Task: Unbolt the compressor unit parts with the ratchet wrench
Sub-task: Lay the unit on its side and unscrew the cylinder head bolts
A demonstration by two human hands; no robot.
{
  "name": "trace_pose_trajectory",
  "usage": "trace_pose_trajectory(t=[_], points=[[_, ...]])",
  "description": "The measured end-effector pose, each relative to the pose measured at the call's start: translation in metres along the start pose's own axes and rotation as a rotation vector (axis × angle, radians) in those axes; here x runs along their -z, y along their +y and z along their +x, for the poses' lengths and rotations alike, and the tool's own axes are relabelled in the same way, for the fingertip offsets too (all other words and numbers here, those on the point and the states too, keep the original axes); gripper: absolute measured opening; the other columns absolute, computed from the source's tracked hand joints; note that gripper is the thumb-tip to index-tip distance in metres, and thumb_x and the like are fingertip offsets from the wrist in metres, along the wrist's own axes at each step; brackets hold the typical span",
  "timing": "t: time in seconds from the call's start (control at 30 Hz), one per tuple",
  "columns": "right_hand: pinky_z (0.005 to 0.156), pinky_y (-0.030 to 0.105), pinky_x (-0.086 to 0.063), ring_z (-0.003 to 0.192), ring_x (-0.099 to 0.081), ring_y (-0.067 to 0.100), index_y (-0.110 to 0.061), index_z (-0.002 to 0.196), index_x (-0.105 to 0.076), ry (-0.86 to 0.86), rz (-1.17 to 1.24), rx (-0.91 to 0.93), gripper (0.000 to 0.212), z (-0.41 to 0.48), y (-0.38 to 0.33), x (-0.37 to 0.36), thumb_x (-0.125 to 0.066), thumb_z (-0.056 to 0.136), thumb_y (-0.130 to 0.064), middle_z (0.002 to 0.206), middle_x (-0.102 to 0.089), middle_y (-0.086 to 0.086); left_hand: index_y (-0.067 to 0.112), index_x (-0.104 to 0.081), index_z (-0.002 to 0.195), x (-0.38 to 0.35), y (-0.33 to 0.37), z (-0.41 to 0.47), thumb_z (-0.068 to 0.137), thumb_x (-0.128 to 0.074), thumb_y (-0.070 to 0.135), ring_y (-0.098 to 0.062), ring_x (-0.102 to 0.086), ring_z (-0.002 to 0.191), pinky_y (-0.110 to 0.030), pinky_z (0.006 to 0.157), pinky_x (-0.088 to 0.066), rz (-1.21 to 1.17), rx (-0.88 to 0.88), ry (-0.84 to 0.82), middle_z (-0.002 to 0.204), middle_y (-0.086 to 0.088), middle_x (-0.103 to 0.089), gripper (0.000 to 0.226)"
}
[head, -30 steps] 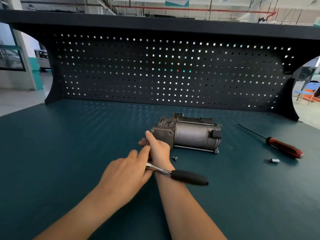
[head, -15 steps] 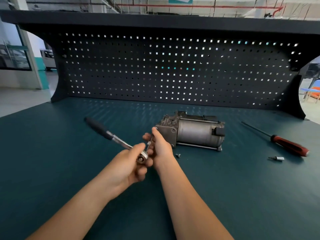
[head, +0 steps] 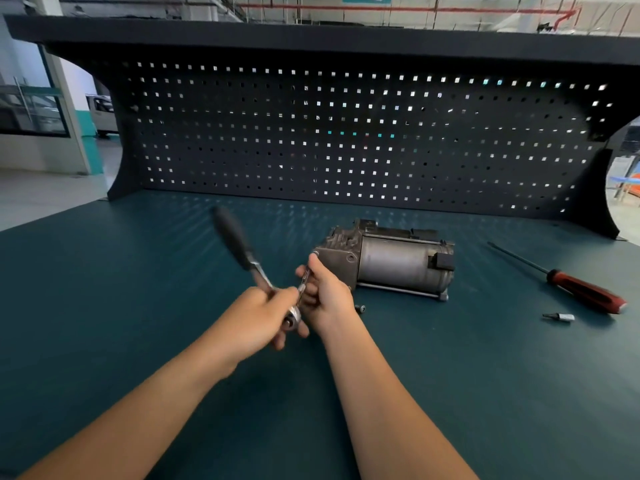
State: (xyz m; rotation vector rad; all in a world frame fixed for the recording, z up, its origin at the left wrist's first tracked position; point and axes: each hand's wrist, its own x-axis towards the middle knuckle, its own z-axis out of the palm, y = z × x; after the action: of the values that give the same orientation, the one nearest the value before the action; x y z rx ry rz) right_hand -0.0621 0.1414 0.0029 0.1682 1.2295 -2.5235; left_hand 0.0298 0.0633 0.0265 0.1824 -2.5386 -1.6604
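A grey metal compressor unit [head: 391, 259] lies on its side on the green bench top. My left hand [head: 258, 313] grips the ratchet wrench [head: 242, 252] near its head, and the black handle points up and away to the left, blurred. A thin extension bar [head: 304, 280] runs from the wrench head toward the compressor's left end. My right hand [head: 325, 294] pinches this bar, with its forefinger tip against the compressor's corner. A loose bolt [head: 360, 308] lies on the bench just right of my right hand.
A long screwdriver with a red and black handle [head: 585, 294] lies at the right. A small socket bit [head: 559, 317] sits in front of it. A black pegboard back wall [head: 346, 140] closes off the far side of the green bench top [head: 138, 306].
The wrench handle has swung from pointing right, across to the left, and now stands steeper toward the pegboard. My right hand has stayed on the bar at the compressor's corner.
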Motion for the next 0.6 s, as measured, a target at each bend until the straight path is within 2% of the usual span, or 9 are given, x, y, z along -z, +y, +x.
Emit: trace_pose_trajectory(t=[0.07, 0.13, 0.2, 0.3, 0.37, 0.43, 0.5, 0.57, 0.6], points=[[0.036, 0.017, -0.021, 0.033, -0.026, 0.006, -0.007, 0.069, -0.060, -0.027, 0.009, -0.053, 0.036, 0.0017, 0.0026, 0.0002, -0.055, 0.092, -0.034, 0.033, -0.036, -0.007, 0.007, -0.060, 0.086, 0.0031, -0.0009, -0.0021, 0.096, -0.037, 0.026, -0.006, -0.040, 0.035, -0.017, 0.038, -0.037, -0.554, 0.198, -0.080, 0.059, -0.002, -0.065, 0.031], [0.039, 0.016, -0.018, 0.034, -0.025, 0.004, -0.007, 0.077, -0.058, -0.064, 0.040, -0.062, 0.033, 0.0019, 0.0036, -0.0013, -0.051, 0.094, -0.034, 0.035, -0.043, -0.008, 0.008, -0.059, 0.090, 0.0058, -0.0034, -0.0011, 0.096, -0.037, 0.027, -0.005, -0.036, 0.033, -0.016, 0.036, -0.035, -0.724, 0.255, -0.081, 0.055, 0.001, -0.060, 0.030], [0.034, 0.014, -0.020, 0.029, -0.028, 0.004, -0.008, 0.079, -0.057, -0.061, 0.013, -0.045, 0.031, 0.0011, 0.0031, -0.0018, -0.048, 0.095, -0.033, 0.041, -0.054, -0.009, 0.006, -0.060, 0.088, 0.0063, -0.0036, 0.0002, 0.096, -0.038, 0.025, -0.005, -0.036, 0.034, -0.017, 0.038, -0.034, -0.505, 0.177, -0.007, 0.052, 0.002, -0.058, 0.030], [0.036, 0.016, -0.025, 0.030, -0.031, 0.003, -0.011, 0.074, -0.059, 0.003, -0.098, -0.020, 0.031, 0.0009, 0.0008, -0.0017, -0.054, 0.092, -0.035, 0.054, -0.066, -0.006, 0.011, -0.056, 0.074, 0.0045, 0.0004, -0.0014, 0.094, -0.040, 0.028, -0.015, -0.051, 0.049, -0.027, 0.054, -0.044, 0.154, -0.094, 0.102, 0.067, -0.009, -0.066, 0.031], [0.045, 0.021, -0.033, 0.036, -0.038, 0.006, -0.010, 0.072, -0.060, 0.042, -0.143, -0.008, 0.030, 0.0019, 0.0009, -0.0018, -0.061, 0.088, -0.035, 0.054, -0.066, -0.003, 0.022, -0.051, 0.088, 0.0015, -0.0005, -0.0042, 0.093, -0.040, 0.035, -0.021, -0.062, 0.074, -0.032, 0.068, -0.047, 0.701, -0.266, 0.166, 0.086, -0.004, -0.067, 0.018], [0.051, 0.024, -0.037, 0.042, -0.041, 0.009, -0.009, 0.068, -0.060, 0.026, -0.167, 0.031, 0.031, 0.0029, 0.0027, -0.0007, -0.064, 0.086, -0.034, 0.055, -0.064, -0.001, 0.024, -0.046, 0.118, -0.0012, -0.0002, -0.0062, 0.094, -0.036, 0.039, -0.020, -0.063, 0.089, -0.027, 0.070, -0.044, 1.130, -0.424, 0.246, 0.101, 0.003, -0.063, 0.030], [0.056, 0.026, -0.039, 0.047, -0.042, 0.010, -0.009, 0.061, -0.063, 0.016, -0.172, 0.076, 0.033, 0.0028, 0.0046, 0.0004, -0.065, 0.085, -0.032, 0.061, -0.065, 0.002, 0.022, -0.039, 0.130, -0.0011, -0.0004, -0.0041, 0.095, -0.034, 0.040, -0.017, -0.062, 0.091, -0.024, 0.064, -0.036, 1.300, -0.513, 0.271, 0.104, 0.004, -0.059, 0.040], [0.057, 0.026, -0.039, 0.051, -0.044, 0.012, -0.010, 0.060, -0.065, 0.023, -0.169, 0.045, 0.033, 0.0017, 0.0033, -0.0005, -0.065, 0.085, -0.031, 0.062, -0.065, 0.002, 0.023, -0.043, 0.128, 0.0042, -0.0023, -0.0003, 0.093, -0.035, 0.040, -0.018, -0.063, 0.088, -0.026, 0.064, -0.037, 1.223, -0.493, 0.309, 0.100, 0.005, -0.062, 0.039], [0.055, 0.025, -0.038, 0.051, -0.045, 0.011, -0.010, 0.064, -0.064, 0.021, -0.174, 0.013, 0.031, 0.0008, 0.0021, -0.0019, -0.063, 0.086, -0.032, 0.061, -0.065, 0.000, 0.024, -0.050, 0.119, 0.0060, -0.0048, 0.0007, 0.092, -0.036, 0.039, -0.019, -0.063, 0.082, -0.028, 0.064, -0.040, 1.086, -0.455, 0.317, 0.092, 0.006, -0.063, 0.034]])
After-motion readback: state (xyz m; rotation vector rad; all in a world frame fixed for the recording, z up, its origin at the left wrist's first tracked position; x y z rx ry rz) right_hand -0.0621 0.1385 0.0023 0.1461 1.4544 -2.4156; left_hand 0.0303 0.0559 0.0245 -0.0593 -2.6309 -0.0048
